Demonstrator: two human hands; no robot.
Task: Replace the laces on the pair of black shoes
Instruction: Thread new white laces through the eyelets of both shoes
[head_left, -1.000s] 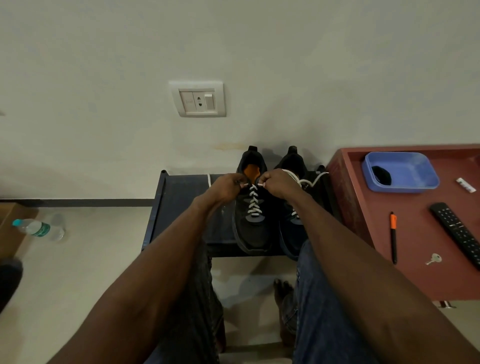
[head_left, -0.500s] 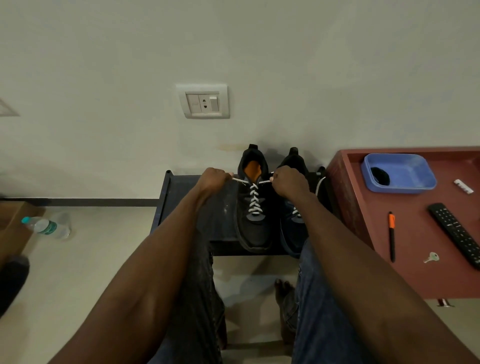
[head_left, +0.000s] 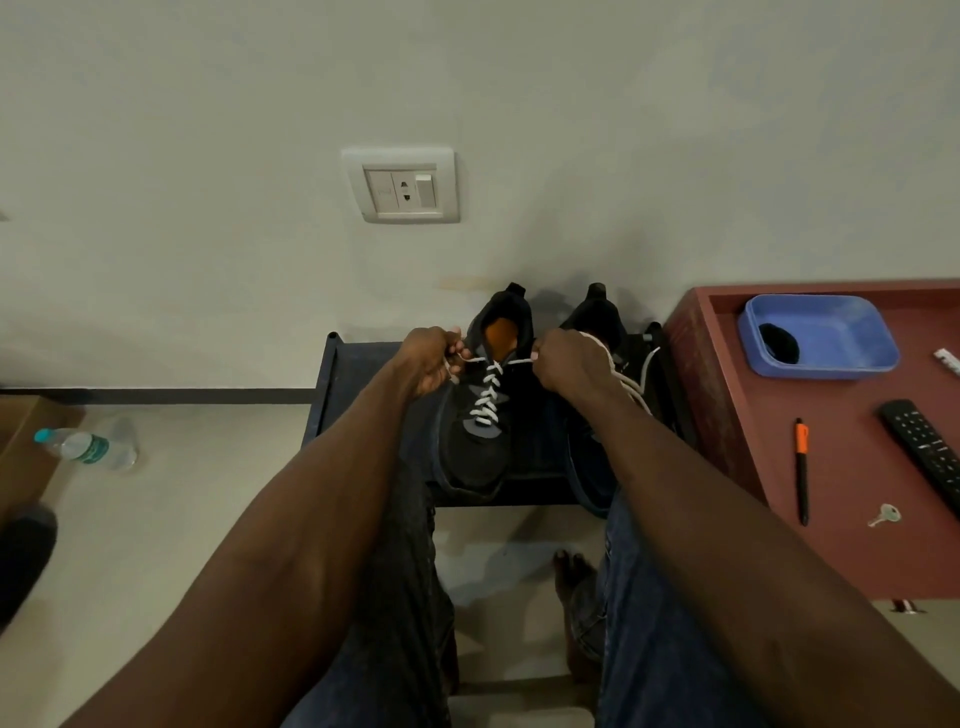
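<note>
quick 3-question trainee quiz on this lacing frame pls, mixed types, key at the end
1. True or false: the white lace is crossed up the left-hand shoe.
2. What does each hand grip? A) a lace end B) the pen C) the key
3. Fill in: beside the orange-capped pen on the red table lies a small ____.

Key: 1 true. 2 A: left hand and right hand each pinch a lace end. 3 key.

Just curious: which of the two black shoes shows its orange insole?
The left shoe, white lace criss-crossed, both hands pulling its ends; its orange insole shows. The right shoe sits mostly behind the right hand.
</note>
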